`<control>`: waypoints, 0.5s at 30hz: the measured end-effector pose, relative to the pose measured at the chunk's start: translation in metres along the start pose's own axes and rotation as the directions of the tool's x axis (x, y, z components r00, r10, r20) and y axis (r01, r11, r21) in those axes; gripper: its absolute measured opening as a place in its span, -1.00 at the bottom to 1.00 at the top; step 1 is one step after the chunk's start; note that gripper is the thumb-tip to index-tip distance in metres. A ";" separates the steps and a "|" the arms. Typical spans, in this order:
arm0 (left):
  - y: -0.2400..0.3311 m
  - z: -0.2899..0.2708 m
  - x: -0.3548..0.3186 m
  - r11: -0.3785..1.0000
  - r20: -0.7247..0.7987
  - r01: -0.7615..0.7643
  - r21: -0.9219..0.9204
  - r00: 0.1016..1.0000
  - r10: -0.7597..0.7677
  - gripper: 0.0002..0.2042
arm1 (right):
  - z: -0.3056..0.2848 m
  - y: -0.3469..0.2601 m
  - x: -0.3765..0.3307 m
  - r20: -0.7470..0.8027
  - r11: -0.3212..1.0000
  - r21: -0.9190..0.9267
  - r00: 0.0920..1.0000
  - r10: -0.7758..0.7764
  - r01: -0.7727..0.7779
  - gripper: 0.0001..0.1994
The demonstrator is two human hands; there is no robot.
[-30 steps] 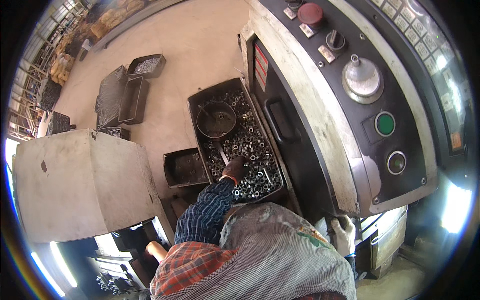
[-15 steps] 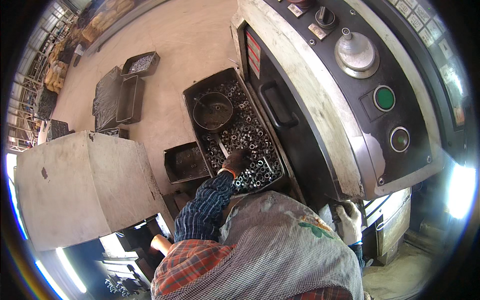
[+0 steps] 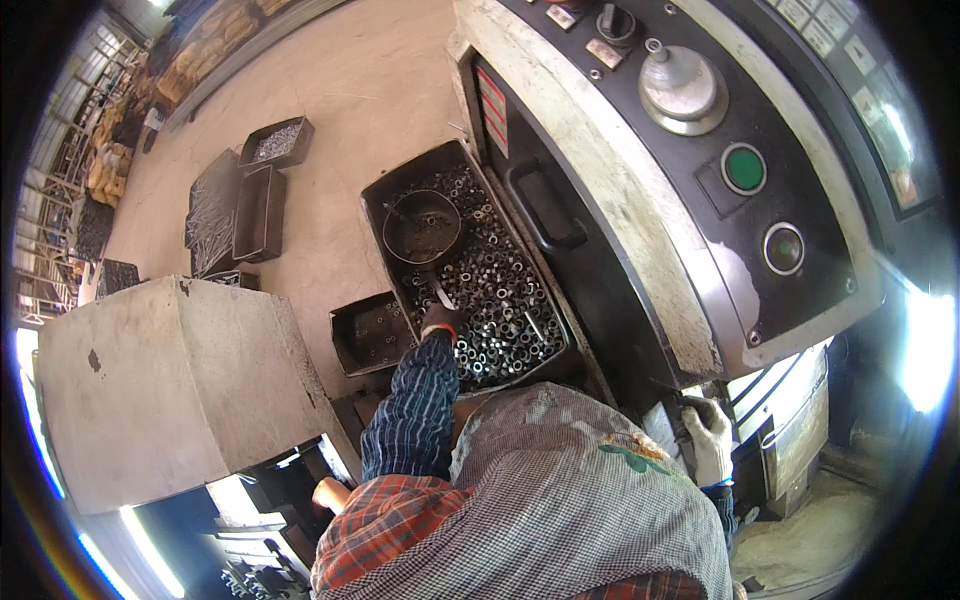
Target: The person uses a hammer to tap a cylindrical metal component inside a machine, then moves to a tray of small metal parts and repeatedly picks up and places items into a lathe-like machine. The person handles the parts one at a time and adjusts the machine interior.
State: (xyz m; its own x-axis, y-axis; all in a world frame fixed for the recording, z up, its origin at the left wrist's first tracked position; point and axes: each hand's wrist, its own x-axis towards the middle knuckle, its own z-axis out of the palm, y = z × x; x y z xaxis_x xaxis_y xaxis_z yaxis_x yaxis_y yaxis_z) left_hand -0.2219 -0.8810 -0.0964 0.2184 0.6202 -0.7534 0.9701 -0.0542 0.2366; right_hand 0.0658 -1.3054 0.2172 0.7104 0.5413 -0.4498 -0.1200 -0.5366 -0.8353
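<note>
My left hand [image 3: 443, 319], in a dark glove with an orange cuff, is closed at the lower end of the pale handle [image 3: 441, 291] of a round metal pan [image 3: 422, 226]. The fingers are partly hidden. Dark residue lies in the pan, which rests in a long dark bin [image 3: 372, 190] on a mass of metal nuts [image 3: 497, 310]. A bright metal rod [image 3: 536, 326] lies among the nuts. At the right, my right hand [image 3: 710, 440], in a white glove, has bent fingers at the machine's lower edge; what they grip is hidden.
A smaller dark tray [image 3: 345, 340] with a few nuts adjoins the bin. Right of it stands a machine with a black door handle [image 3: 548, 208] and a green button [image 3: 744, 168]. A beige cabinet [image 3: 150, 370] is at left; more bins [image 3: 259, 215] stand on the floor.
My left hand has moved left, from on top of the nuts to the end of the pan's handle. My right hand stays by the machine. The view has shifted slightly.
</note>
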 end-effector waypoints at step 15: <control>0.030 0.047 -0.139 0.866 -0.064 -0.417 -0.278 0.907 0.416 -0.69 | -0.034 0.015 -0.007 -0.137 0.996 0.074 0.989 0.061 -0.051 -0.71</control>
State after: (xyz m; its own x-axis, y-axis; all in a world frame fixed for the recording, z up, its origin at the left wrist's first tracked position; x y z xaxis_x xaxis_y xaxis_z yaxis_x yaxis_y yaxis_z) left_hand -0.2182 -1.0053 -0.0135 0.5949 0.5901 -0.5458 0.7194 -0.0880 0.6890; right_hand 0.0824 -1.3387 0.2187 0.7902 0.4138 -0.4520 -0.2070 -0.5140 -0.8325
